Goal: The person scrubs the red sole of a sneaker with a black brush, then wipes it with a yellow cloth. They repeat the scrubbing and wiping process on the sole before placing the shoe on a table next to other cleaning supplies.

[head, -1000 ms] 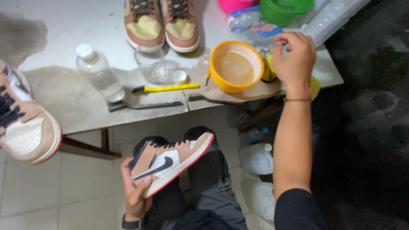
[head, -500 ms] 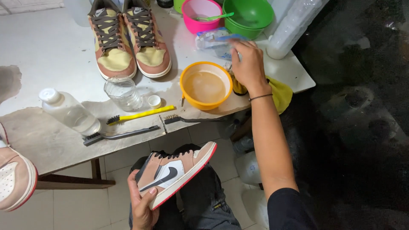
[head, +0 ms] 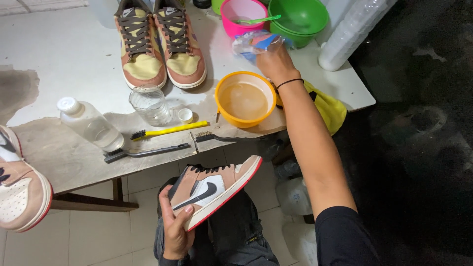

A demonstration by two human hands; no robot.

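pair of tan sneakers (head: 160,44) on white table (head: 64,54); orange bowl (head: 245,98), yellow brush (head: 167,130) nearby.

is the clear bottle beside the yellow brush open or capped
Open. The clear bottle stands upright with a bare mouth; a small white cap lies beside it.

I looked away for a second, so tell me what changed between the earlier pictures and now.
The right hand moved from beside the orange bowl farther up the table and now rests on a crumpled clear bag near the pink bowl. The left hand kept holding the pink sneaker over the lap. Brushes, bottle and the sneaker pair stayed put.
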